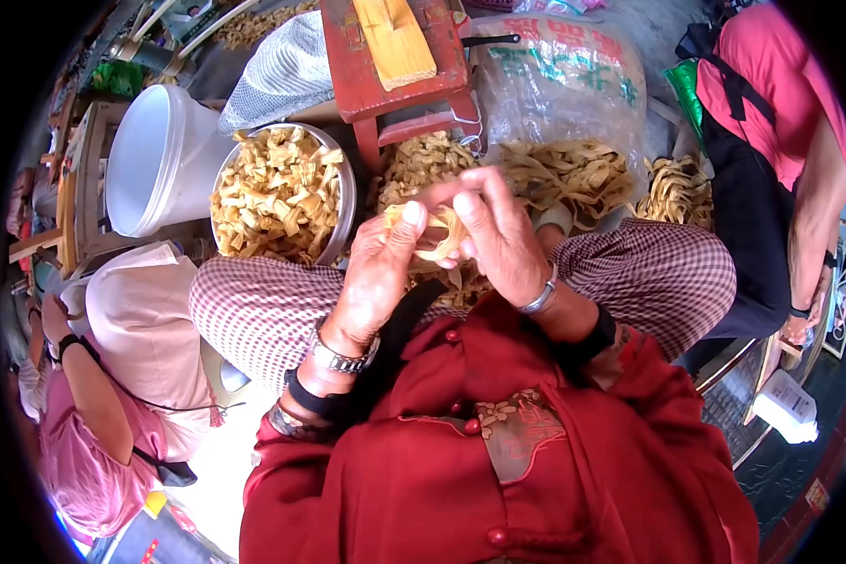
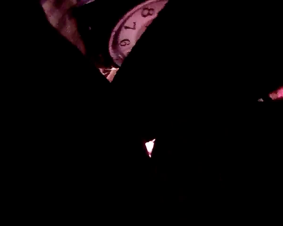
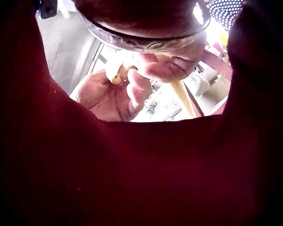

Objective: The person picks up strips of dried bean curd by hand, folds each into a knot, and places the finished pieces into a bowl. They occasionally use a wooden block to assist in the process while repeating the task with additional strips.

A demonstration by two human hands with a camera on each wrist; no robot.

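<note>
In the head view, a looped tan strip (image 1: 439,246) is held between both hands, above the lap. The left hand (image 1: 382,258) pinches its left side with the thumb. The right hand (image 1: 505,240) grips the other side, thumb raised and fingers curled round it. In the right wrist view, the left hand (image 3: 108,96) and the right hand (image 3: 172,66) meet at the pale strip (image 3: 119,66), partly hidden by the bracelet and red sleeve. The left wrist view is mostly dark, with part of a watch face (image 2: 132,30); no fingers can be made out there.
A round bowl (image 1: 345,202) of knotted tan pieces stands at the left, beside a white bucket (image 1: 146,160). Behind the hands are a red stool (image 1: 343,56) with a wooden board (image 1: 399,56), a clear plastic sack (image 1: 564,89) and loose strips (image 1: 573,179). People sit at both sides.
</note>
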